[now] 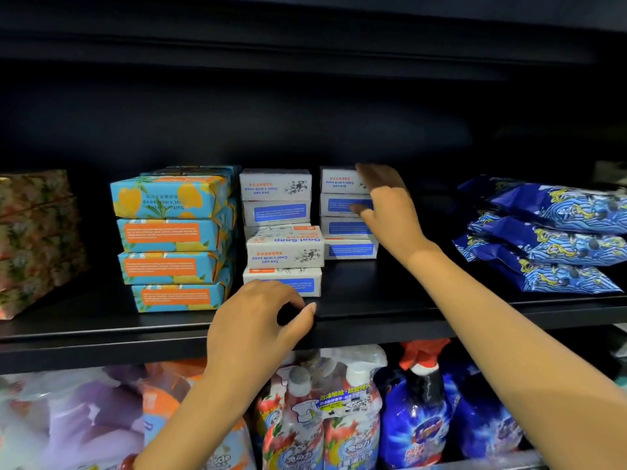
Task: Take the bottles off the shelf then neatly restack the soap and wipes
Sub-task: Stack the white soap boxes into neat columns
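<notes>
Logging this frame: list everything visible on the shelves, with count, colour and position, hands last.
shelf: one, black, across the middle
floral packs: one stack, pink and green, far left
blue soap boxes: four in front, more behind, blue and orange, left of centre
white soap boxes: about nine, white with blue print, two stacks, centre
wipe packs: one pile, dark blue, right
spray bottles: several, white tops, lower shelf
blue bottles: at least two, lower shelf, right
purple pouches: blurred, lower left
left hand: loosely curled, holds nothing, at shelf edge
right hand: against rear white stack
</notes>
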### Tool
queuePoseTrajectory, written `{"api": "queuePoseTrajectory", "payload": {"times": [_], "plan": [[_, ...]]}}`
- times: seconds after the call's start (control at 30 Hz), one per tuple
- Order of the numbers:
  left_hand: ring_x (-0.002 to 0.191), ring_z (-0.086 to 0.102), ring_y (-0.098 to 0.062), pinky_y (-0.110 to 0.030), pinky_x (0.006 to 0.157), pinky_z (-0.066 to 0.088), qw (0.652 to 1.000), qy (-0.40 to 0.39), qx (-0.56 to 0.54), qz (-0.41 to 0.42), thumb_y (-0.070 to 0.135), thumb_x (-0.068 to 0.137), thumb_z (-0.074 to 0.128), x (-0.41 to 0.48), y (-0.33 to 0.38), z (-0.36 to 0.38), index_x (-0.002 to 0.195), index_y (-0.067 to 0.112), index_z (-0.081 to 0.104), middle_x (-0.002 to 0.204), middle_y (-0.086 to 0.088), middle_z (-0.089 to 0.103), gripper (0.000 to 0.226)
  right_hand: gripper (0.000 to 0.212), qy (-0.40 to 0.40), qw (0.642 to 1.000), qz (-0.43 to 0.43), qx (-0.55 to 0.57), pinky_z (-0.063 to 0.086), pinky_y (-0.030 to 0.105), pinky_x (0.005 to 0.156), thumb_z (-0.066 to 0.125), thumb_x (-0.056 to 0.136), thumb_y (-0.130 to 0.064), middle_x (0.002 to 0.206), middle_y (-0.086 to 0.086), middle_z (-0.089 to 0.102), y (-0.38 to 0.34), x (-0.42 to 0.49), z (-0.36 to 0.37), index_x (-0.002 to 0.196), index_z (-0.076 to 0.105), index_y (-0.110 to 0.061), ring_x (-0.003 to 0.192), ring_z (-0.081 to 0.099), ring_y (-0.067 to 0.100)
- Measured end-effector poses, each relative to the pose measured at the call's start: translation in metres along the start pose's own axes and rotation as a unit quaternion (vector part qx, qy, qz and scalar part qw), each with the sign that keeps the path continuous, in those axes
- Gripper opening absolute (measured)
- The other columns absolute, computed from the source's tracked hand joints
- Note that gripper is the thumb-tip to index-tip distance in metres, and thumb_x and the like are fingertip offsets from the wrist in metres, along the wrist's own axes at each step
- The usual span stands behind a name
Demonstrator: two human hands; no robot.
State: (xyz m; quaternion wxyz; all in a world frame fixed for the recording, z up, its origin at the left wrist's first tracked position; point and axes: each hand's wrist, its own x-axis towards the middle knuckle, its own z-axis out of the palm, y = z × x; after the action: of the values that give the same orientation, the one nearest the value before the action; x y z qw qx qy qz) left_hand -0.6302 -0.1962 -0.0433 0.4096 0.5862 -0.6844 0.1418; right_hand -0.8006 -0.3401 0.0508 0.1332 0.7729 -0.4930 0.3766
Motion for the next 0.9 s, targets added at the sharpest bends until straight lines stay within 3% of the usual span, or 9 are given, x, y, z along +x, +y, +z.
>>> {"api": "queuePoseTrajectory", "payload": {"times": [0.1,0.23,0.37,0.43,0.5,0.6,0.67,0.77,0.9], "plan": [[0.073,0.058,-0.007,-0.023,0.055,0.043,1.0,0.003,0.003,0.004,0.055,0.08,0.044,-0.001,0.0,0.0,0.07,0.031,0.064,0.072,0.017,0.063,0.033,0.046,0.027,1.0,-0.012,0.011,0.045,0.029,0.089,0.065,0.088,-0.02,0.126,0.016,0.052,0.001,0.002,0.005,0.126,0.051,0.001,0.111,0.054,0.028],[0.073,0.058,-0.005,-0.011,0.055,0.031,1.0,0.001,0.006,0.001,0.055,0.08,0.044,-0.001,0.0,-0.001,0.071,0.032,0.064,0.072,0.018,0.063,0.032,0.023,0.061,0.998,-0.008,-0.024,0.042,0.03,0.067,0.063,0.086,-0.01,0.102,0.019,0.06,0.001,-0.001,0.003,0.104,0.06,0.004,0.092,0.059,0.033],[0.072,0.058,-0.005,-0.009,0.054,0.028,1.0,0.001,0.005,-0.002,0.055,0.08,0.044,-0.003,0.0,-0.002,0.071,0.033,0.064,0.072,0.019,0.063,0.032,0.021,0.165,0.983,-0.081,0.013,0.051,0.042,0.072,0.069,0.073,0.003,0.103,0.022,0.057,0.004,-0.015,-0.006,0.093,0.061,0.005,0.102,0.051,0.038],[0.071,0.058,-0.004,-0.009,0.053,0.028,1.0,0.003,0.005,-0.007,0.054,0.081,0.044,-0.003,0.0,-0.002,0.071,0.033,0.065,0.072,0.019,0.063,0.031,0.027,0.198,0.974,-0.102,0.031,0.049,0.029,0.07,0.072,0.074,-0.004,0.1,0.019,0.057,0.006,-0.027,-0.012,0.098,0.062,0.003,0.1,0.045,0.025],[0.071,0.058,-0.005,-0.009,0.052,0.029,1.0,0.005,0.01,-0.013,0.055,0.081,0.044,-0.003,0.002,-0.002,0.071,0.033,0.065,0.072,0.019,0.063,0.032,0.033,0.235,0.962,-0.123,0.057,0.037,0.01,0.075,0.073,0.075,-0.01,0.099,0.017,0.057,0.002,-0.045,-0.023,0.103,0.063,0.003,0.097,0.042,0.018],[0.07,0.06,-0.003,-0.021,0.053,0.043,0.996,0.029,-0.074,-0.05,0.059,0.082,0.044,-0.002,0.005,-0.004,0.073,0.031,0.066,0.071,0.018,0.066,0.036,0.028,0.271,0.943,-0.177,0.077,0.032,0.007,0.083,0.069,0.075,-0.003,0.098,0.017,0.056,-0.01,-0.08,-0.033,0.1,0.065,0.007,0.094,0.046,0.022],[0.069,0.064,-0.004,-0.025,0.062,0.051,0.964,0.053,-0.244,-0.09,0.058,0.083,0.047,0.001,0.01,-0.01,0.075,0.026,0.068,0.071,0.013,0.069,0.039,0.022,0.285,0.928,-0.224,0.081,0.035,0.016,0.085,0.064,0.08,-0.002,0.102,0.012,0.052,-0.017,-0.099,-0.034,0.099,0.067,0.008,0.094,0.048,0.025],[0.062,0.067,-0.013,-0.024,0.063,0.056,0.872,0.017,-0.448,-0.195,0.06,0.081,0.055,0.012,0.025,-0.03,0.076,0.015,0.071,0.066,-0.005,0.071,0.048,0.02,0.291,0.905,-0.303,0.06,0.044,0.029,0.081,0.059,0.09,-0.009,0.103,0.01,0.048,-0.024,-0.118,-0.027,0.106,0.062,0.004,0.093,0.051,0.025],[0.06,0.065,-0.01,-0.025,0.058,0.058,0.803,-0.1,-0.533,-0.247,0.04,0.067,0.065,0.017,0.036,-0.04,0.074,0.004,0.071,0.063,-0.001,0.069,0.037,0.023,0.297,0.892,-0.336,0.055,0.047,0.033,0.079,0.062,0.089,-0.006,0.103,0.008,0.051,-0.033,-0.127,-0.019,0.111,0.057,-0.001,0.091,0.054,0.025]]}}
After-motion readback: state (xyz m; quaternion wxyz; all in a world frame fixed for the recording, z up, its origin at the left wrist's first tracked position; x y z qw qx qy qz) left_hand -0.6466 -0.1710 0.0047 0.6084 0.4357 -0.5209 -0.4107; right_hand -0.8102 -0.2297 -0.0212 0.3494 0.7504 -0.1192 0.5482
